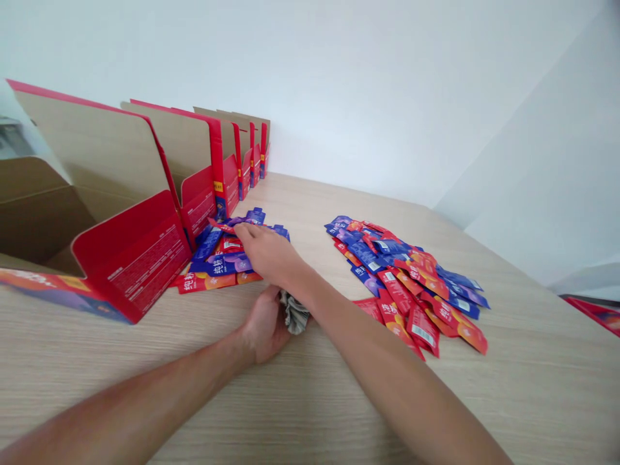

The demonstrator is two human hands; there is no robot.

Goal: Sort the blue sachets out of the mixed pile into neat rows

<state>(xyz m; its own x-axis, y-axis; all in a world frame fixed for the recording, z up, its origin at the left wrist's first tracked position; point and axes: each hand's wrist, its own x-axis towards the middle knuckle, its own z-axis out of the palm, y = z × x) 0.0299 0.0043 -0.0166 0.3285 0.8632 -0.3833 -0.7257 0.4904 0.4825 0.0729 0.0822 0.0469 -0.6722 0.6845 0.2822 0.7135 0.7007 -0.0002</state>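
**Hands cross beside a row of open boxes**

The right hand (264, 250) reaches across to the left pile (225, 263), its fingertips at a red packet (221, 226) on top. From where I stand I cannot tell whether the packet is pinched or only touched, as the hand covers the thumb. The left hand (265, 325) is curled around a crumpled grey wad (294, 313), just below the right wrist; the right forearm passes close over it and hides part of the grasp.

The left pile mixes red and blue packets, loosely overlapped on the pale table (300, 407). It lies right against the row of boxes (194, 168), so the cardboard fronts hem it in on that side. The boxes are red outside and brown inside, open at the top, and run back towards the white wall (349, 84). The nearest box (140, 258) is the largest to the eye, its red flap slanting out close to the packets.

Well apart, past the right forearm, a larger right pile (411, 278) of the same red and blue packets fans across the table. Bare wood separates the two piles. Something red (595, 313) pokes in at the far right edge, too cut off to make out.
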